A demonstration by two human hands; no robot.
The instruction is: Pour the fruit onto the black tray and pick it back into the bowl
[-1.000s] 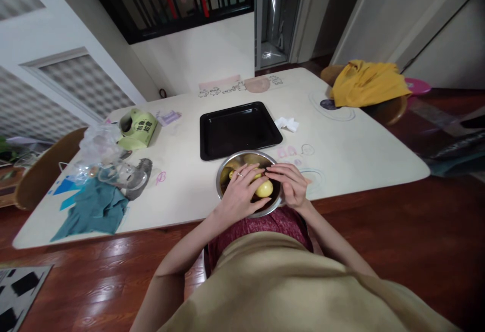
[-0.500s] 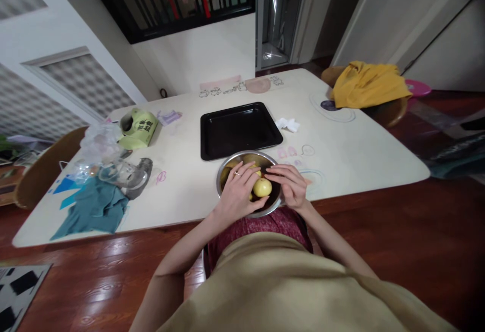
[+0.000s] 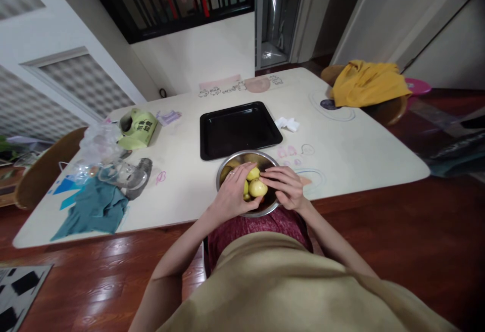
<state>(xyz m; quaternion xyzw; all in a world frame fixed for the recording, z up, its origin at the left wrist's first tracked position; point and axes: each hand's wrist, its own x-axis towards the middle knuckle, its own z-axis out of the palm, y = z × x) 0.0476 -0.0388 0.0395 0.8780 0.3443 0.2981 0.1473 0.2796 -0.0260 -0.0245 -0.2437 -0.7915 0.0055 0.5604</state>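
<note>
The left hand (image 3: 232, 190) curves around some yellow fruits (image 3: 258, 188), keeping them between its fingers and thumb, so it seems to grip them and stop them rolling. The right hand (image 3: 285, 184) is bent, with its fingertips at the fruits; I cannot tell if it pinches anything. The fruits are in the shiny metal bowl (image 3: 232, 162), in the middle of the frame. The bowl is close to the body, likely so both hands can reach in easily. Just above it, a black tray (image 3: 235, 131) lies flat on the white tabletop (image 3: 359, 162), with a crumpled white tissue (image 3: 288, 124) beside its right side. A teal cloth (image 3: 94, 209) and a green box (image 3: 147, 126) are at the left of the frame. Compared with half a second ago, both hands are a bit farther left, the front fruit is too, and more of the back fruit shows. The tray stays put.
</note>
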